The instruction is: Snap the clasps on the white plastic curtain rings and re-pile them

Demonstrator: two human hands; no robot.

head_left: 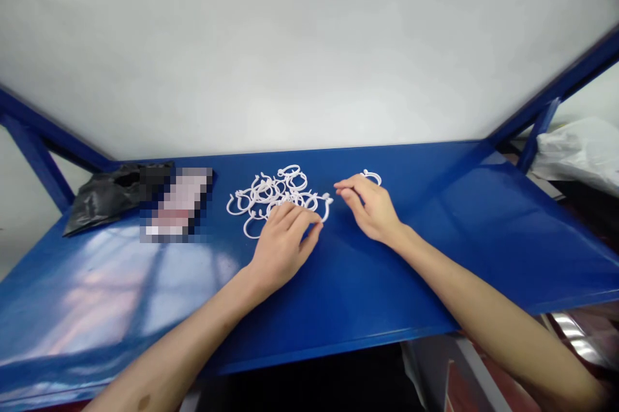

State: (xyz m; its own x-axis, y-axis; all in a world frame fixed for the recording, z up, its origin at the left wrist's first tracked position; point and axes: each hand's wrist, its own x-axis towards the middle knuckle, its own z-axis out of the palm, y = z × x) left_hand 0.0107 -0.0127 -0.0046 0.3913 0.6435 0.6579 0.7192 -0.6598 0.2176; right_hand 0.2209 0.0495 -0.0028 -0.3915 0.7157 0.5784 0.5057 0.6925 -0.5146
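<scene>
Between the thumb and fingertips of my left hand [286,241] is a white plastic curtain ring [327,207], its knobbed end pointing up. Just behind that hand, a loose pile of similar white rings [264,190] lies on the blue table [348,296]. My right hand [370,209] hovers to the right of the held ring with its fingers stretched out toward it, not touching it. Nothing shows in the right fingers. Beyond the right hand, another white ring [373,176] lies apart from the pile, partly hidden by the knuckles.
A black plastic bag [106,199] lies at the table's back left, beside a pixelated flat object [178,202]. A pale wall panel [300,51] rises behind. Blue frame bars [536,135] flank the table. A clear plastic bag [580,147] is at the far right.
</scene>
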